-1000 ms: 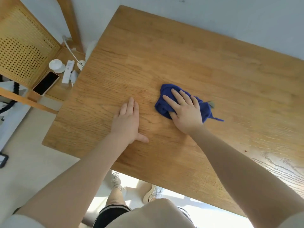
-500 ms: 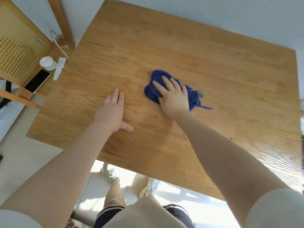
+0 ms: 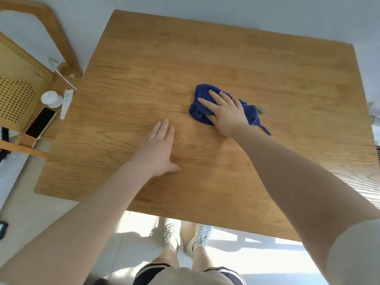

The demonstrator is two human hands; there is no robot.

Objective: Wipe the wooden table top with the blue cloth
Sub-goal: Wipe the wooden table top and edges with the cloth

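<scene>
The wooden table top (image 3: 226, 58) fills most of the head view. A crumpled blue cloth (image 3: 200, 112) lies near its middle, with a loose corner trailing to the right. My right hand (image 3: 225, 113) presses flat on the cloth with straight, spread fingers, hiding its centre. My left hand (image 3: 160, 147) rests flat on the bare wood to the left of the cloth, fingers together and thumb out, holding nothing.
Left of the table stands a wooden chair with a cane back (image 3: 18, 87). On its seat lie a phone (image 3: 41, 122), a small white dish (image 3: 51, 98) and a white remote (image 3: 66, 103). My legs and shoes (image 3: 185, 235) show below the near edge.
The view has shifted, so the table sits differently in frame. My right hand has slid the cloth a little to the right across the wood. My left hand stays flat in place.
</scene>
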